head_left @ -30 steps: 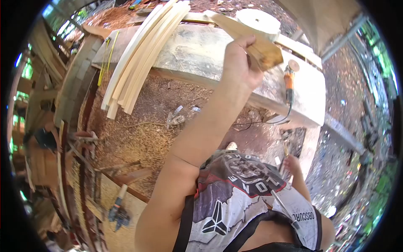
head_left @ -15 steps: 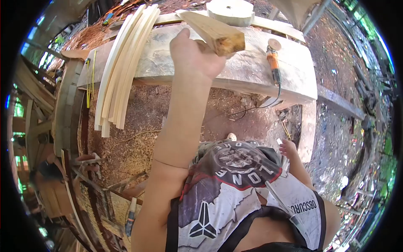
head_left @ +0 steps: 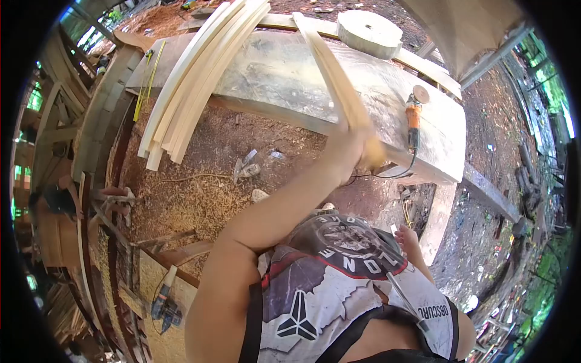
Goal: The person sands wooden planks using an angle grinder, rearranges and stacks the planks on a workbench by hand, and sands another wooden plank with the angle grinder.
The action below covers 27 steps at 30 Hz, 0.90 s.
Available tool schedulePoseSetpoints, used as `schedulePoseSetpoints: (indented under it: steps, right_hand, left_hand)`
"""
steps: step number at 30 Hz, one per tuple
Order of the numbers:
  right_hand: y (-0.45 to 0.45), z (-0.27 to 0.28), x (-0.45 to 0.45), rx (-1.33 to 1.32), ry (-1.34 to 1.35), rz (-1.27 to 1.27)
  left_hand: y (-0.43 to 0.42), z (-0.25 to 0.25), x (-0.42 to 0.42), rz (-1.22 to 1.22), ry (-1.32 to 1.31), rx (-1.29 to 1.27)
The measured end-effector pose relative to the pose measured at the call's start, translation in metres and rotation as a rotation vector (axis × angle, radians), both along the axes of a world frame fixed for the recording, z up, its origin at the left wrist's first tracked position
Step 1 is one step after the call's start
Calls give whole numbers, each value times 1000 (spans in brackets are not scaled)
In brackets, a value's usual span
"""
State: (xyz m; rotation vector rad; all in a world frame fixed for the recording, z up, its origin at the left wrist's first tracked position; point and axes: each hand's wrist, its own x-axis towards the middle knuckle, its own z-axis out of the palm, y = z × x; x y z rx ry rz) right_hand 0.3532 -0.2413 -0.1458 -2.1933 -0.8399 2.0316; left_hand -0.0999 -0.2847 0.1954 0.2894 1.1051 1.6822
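Observation:
My left hand (head_left: 348, 151) is wrapped round the near end of a long piece of wood (head_left: 331, 69). The wood slants up and away over the workbench (head_left: 272, 66), and its near end is blurred by motion. My right hand (head_left: 409, 240) hangs low beside my shirt, fingers curled on a small white object (head_left: 396, 229) too small to name. An angle grinder (head_left: 414, 124) with an orange body lies on the bench to the right of the wood. Several pale wood strips (head_left: 196, 85) lie together across the bench's left part and jut over its near edge.
A round wood slab (head_left: 370, 33) sits at the bench's far edge. A yellow tape measure (head_left: 145, 78) lies at the left end. The grinder's cord (head_left: 399, 172) droops off the near edge. At lower left another power tool (head_left: 163, 305) rests on a board. A person (head_left: 63, 196) is at far left.
My left hand has moved right and nearer to my body with the piece of wood, whose near end now lies lower. The view has shifted a little. My right hand stays at my side.

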Motion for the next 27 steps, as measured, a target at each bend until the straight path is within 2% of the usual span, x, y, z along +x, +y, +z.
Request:
schedulePoseSetpoints:
  steps: [2, 4, 6, 7, 9, 12, 14, 18, 20, 22, 23, 24, 25, 26, 27]
  right_hand:
    - [3, 12, -3, 1, -20, 40]
    - [9, 13, 0, 25, -47, 54]
    - [16, 21, 1, 30, -38, 66]
    - [18, 23, 0, 39, -21, 85]
    - [22, 25, -4, 29, -59, 78]
    - [25, 44, -24, 68, -97, 113]
    - [22, 56, -37, 84, -99, 110]
    - [7, 72, -44, 142, -33, 70]
    - [-5, 67, -35, 112, -31, 67]
    - [-16, 60, -22, 87, -30, 58]
    - [-24, 55, -15, 25, -90, 70]
    - [-31, 51, -9, -38, -148, 78]
    - [-37, 48, -2, -38, -136, 63]
    - [-44, 44, 5, -63, -146, 34]
    - [-49, 41, 13, -86, -158, 6]
  left_hand:
    - [-23, -75, 15, -88, 520, -299]
    - [-44, -137, 7, -359, 786, -546]
    - [-67, -189, 5, -367, 1053, -669]
    - [-79, -212, 3, -380, 1044, -675]
    - [-100, -244, -3, -159, 1326, -696]
    - [-110, -257, -14, -183, 1207, -750]
    - [-118, -285, -27, -216, 1198, -710]
    - [-118, -230, -36, -302, 1162, -784]
    - [-131, -232, -48, -330, 1163, -799]
    - [-149, -272, -66, -151, 589, -790]
    - [-157, -300, -69, -153, 598, -788]
    - [-164, -330, -73, 25, 642, -790]
    - [-158, -320, -79, 201, 686, -783]
    - [-157, -309, -82, 179, 639, -821]
    - [-149, -274, -83, 156, 592, -860]
